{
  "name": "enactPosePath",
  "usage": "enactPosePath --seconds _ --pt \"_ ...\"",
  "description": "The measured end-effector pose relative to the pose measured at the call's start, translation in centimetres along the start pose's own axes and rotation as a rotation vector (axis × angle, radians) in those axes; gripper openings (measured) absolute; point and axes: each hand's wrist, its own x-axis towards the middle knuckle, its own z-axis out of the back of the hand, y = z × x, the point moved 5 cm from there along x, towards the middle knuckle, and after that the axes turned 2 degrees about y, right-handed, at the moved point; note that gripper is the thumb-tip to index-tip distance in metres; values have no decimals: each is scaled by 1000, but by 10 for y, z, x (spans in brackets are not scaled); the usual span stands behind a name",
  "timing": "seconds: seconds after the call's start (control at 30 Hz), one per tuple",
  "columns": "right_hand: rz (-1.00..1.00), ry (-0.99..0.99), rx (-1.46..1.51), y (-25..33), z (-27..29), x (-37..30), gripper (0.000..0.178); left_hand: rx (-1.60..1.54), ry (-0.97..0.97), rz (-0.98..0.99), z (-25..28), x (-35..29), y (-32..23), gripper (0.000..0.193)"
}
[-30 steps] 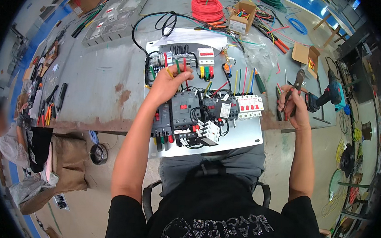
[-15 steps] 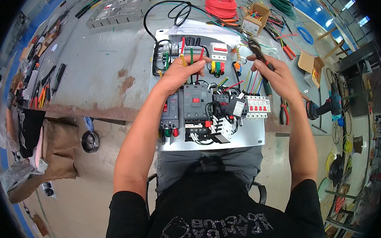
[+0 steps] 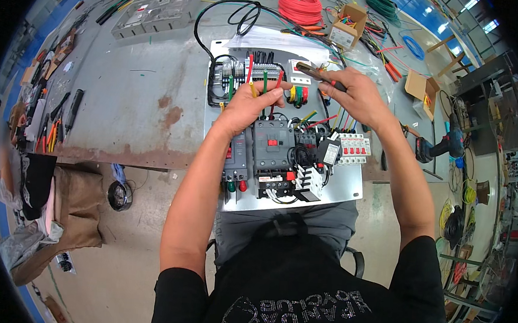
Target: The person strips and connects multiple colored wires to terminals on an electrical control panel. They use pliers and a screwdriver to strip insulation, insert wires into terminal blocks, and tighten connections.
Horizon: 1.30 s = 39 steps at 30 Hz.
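A metal mounting plate [image 3: 335, 185] full of electrical parts rests in front of me, its near edge over my lap. My left hand [image 3: 249, 108] is closed above the large grey circuit breaker [image 3: 272, 156], thumb and finger on a thick red wire [image 3: 279, 78]. A green wire [image 3: 264, 81] and a yellow wire [image 3: 252, 89] stand upright beside it. In my right hand [image 3: 360, 95] is a pair of pliers [image 3: 320, 76], dark jaws pointing left, just right of the red wire and apart from it. Further right sits a row of small breakers with red switches [image 3: 353, 149].
Behind the plate lie a red wire coil [image 3: 300, 7] and an open cardboard box [image 3: 346, 25]. A grey divided tray [image 3: 161, 16] stands at the far left, hand tools [image 3: 57, 126] lie at the left, and a cordless drill [image 3: 443, 143] is on the right.
My right hand has swung the pliers leftward and turned their jaws toward the red wire. My left hand stays at the wires. The plate appears slightly lower and further right.
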Motion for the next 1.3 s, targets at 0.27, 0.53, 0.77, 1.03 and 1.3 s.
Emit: enactPosePath --seconds 0.27,0.53,0.77,1.03,1.3 --pt "-61 10 29 -2 -6 1 33 7 1 10 -2 -3 -4 31" --pt "31 -25 -34 1 -6 2 28 -7 -12 21 -1 -4 -3 29" --pt "19 30 -68 3 -10 3 39 -43 -14 11 -2 -5 -5 30" --pt "88 -142 -183 12 -11 5 48 -37 -28 -12 -2 -2 -6 30" --pt "141 -181 -211 14 -17 11 66 -27 -25 -34 0 0 -1 33"
